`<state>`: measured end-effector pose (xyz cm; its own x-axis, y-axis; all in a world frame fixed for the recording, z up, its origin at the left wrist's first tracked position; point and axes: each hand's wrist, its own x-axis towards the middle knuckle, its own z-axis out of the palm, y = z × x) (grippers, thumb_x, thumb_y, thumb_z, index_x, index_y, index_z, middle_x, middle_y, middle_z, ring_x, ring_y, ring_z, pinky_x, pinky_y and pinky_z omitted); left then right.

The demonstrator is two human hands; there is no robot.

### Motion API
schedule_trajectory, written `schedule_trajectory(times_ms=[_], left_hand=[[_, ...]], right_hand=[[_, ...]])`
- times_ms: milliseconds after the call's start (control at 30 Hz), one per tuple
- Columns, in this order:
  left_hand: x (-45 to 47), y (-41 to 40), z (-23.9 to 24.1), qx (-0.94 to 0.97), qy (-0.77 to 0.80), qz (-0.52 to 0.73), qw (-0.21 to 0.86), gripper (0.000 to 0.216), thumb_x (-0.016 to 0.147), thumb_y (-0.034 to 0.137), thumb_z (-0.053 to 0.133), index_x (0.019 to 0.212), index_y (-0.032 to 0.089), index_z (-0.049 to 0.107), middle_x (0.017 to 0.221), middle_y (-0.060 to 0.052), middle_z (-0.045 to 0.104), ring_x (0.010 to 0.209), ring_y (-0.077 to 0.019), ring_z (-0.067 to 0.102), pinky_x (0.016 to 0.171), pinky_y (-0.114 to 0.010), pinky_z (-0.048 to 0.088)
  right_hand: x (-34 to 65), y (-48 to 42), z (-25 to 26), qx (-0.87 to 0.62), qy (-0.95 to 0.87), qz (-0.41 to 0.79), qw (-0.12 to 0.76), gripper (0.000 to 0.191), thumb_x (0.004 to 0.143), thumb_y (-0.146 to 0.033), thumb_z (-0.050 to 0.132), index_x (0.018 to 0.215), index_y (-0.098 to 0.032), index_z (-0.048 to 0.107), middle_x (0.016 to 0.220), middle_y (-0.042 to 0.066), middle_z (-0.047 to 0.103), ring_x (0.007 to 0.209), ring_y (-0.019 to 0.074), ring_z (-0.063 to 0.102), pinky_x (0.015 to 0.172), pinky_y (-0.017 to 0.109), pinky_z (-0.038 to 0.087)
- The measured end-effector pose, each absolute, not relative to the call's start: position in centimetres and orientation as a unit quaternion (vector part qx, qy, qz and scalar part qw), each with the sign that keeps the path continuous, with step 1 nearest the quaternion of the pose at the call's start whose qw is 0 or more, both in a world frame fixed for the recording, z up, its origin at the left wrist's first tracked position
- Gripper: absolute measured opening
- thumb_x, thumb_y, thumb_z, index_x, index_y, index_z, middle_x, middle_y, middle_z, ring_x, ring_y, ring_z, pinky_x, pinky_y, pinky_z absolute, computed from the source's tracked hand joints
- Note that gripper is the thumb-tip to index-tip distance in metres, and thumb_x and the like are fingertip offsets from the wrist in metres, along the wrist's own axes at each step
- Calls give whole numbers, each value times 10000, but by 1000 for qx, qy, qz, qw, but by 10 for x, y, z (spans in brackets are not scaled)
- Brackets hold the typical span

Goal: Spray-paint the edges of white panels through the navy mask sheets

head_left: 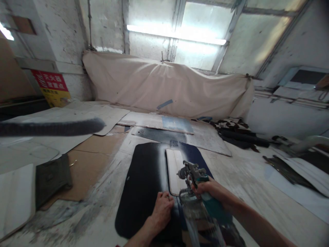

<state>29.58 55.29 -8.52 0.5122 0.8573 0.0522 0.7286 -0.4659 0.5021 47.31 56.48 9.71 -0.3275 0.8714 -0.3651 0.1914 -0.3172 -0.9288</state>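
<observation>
Right grip (207, 188) around spray gun (191, 170), forearm (253, 216) aslant from lower right

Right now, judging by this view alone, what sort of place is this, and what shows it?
Probably a spraying or coating workshop: the right hand holds a silver metal spray gun, the broad pale worktable is streaked dark in patches, and a large beige cloth sheet hangs behind it.

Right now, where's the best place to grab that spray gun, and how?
Probably its teal handle, coming from the right, fingers wrapped round near the top, as the right hand does. The spray gun has its nozzle facing left, and its clear cup hangs below.
</observation>
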Motion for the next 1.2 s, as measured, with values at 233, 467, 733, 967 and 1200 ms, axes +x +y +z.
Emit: schedule_trajectory(times_ms=[233,467,733,967,1200], left_hand=[[289,537,-91,820,492,204,208,303,763,77,406,919,240,607,1095,-12,576,1056,-180,388,877,-356,253],[275,546,-76,794,530,236,183,342,801,76,357,975,237,603,1064,-26,581,1036,-184,387,862,-356,263],[283,555,-72,797,531,233,170,421,744,51,408,1057,258,598,1117,-36,564,1061,-202,379,843,-355,276],[279,550,-65,788,547,241,145,465,774,35,362,1113,269,579,1137,-30,569,1065,-199,390,838,-346,299],[242,540,-53,745,616,249,71,506,755,-26,327,1089,232,605,1123,-45,588,1050,-198,434,830,-333,351]], right_hand=[[485,520,81,-533,-496,623,286,183,473,-165,510,642,-145,578,580,-20,520,540,111,436,531,249,336],[503,479,68,-565,-460,602,326,199,511,-231,552,678,-139,609,569,-15,539,563,131,453,570,268,345],[533,453,61,-608,-422,553,384,189,538,-266,581,691,-160,611,581,-12,547,599,152,477,608,284,367],[536,464,67,-602,-420,559,385,130,503,-234,572,612,-164,589,545,-22,517,550,129,446,553,265,335],[525,514,85,-577,-468,557,371,110,466,-206,531,553,-147,566,492,-24,503,475,104,423,494,252,311]])
